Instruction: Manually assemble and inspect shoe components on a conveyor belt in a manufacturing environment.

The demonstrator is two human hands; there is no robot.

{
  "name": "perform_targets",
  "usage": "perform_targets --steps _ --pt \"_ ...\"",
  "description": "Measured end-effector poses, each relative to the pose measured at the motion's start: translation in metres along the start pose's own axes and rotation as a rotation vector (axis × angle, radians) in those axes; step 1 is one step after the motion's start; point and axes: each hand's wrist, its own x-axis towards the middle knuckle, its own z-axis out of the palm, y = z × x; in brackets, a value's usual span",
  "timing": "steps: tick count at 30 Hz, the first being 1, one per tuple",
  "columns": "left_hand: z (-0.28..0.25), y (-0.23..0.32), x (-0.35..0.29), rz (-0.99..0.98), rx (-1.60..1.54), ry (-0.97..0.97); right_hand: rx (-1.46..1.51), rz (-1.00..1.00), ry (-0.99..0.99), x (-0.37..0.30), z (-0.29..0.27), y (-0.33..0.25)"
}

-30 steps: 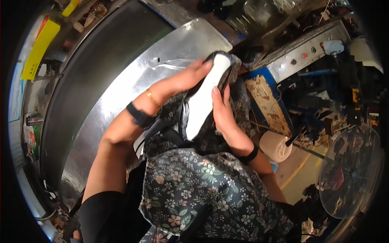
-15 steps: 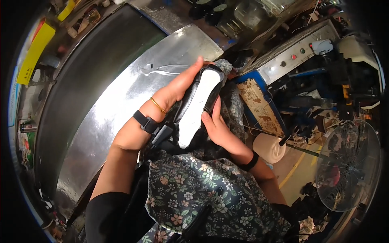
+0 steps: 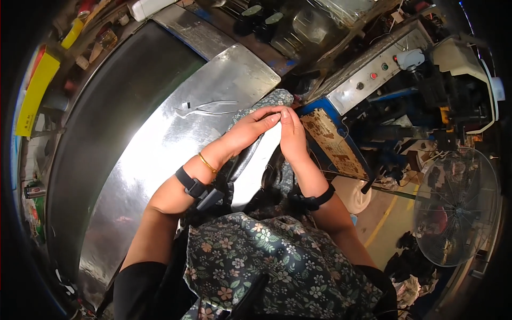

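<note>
A black shoe upper with a white insole [image 3: 261, 165] facing up lies over my lap, its long axis pointing away from me. My left hand [image 3: 249, 132] is closed around its far end, the thumb pressing on the rim. From the other side my right hand [image 3: 293, 136] grips the same end. The tips of both hands meet there and cover that end. Dark upper material shows along both sides of the white insole. To the left, a pair of metal pliers [image 3: 208, 108] rests on the shiny metal sheet [image 3: 154, 138].
Beyond the metal sheet curves a dark belt-like surface [image 3: 106, 117]. A machine panel with buttons [image 3: 373, 76] stands at the far right, above a rusty plate [image 3: 330, 133]. A caged fan [image 3: 457, 208] and a pale round container [image 3: 352, 194] are on the right.
My right hand has moved from the shoe's right side up to its far end. My left thumb, stretched out before, now bends onto that end beside the right fingers.
</note>
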Motion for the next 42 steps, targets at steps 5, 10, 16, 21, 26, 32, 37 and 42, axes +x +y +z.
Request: perform_targets --steps 5,10,16,21,26,32,37,42 --pt "-0.005 0.005 0.001 -0.091 -0.032 -0.032 0.771 0.326 -0.458 0.004 -0.035 -0.012" --pt "-0.01 -0.005 0.003 0.026 0.147 -0.01 -0.177 -0.082 -0.048 -0.016 0.001 -0.013" --pt "0.01 0.004 -0.001 -0.084 -0.051 -0.01 0.267 0.042 -0.414 -0.025 -0.041 -0.007" --pt "0.07 0.045 -0.04 0.478 0.611 -0.411 0.647 0.302 -0.336 -0.041 -0.129 -0.023" --pt "-0.018 0.007 -0.002 0.47 0.914 -0.15 0.694 0.891 -0.274 -0.128 -0.159 0.02" --pt "-0.123 -0.078 0.017 0.305 1.588 0.439 0.986 0.713 0.141 -0.144 -0.096 0.06" --pt "-0.119 -0.07 0.015 0.329 1.6 0.425 1.114 0.266 0.207 0.012 -0.094 0.051" --pt "-0.12 -0.067 0.012 0.293 1.585 0.443 0.563 -0.006 0.411 0.212 -0.059 0.081"
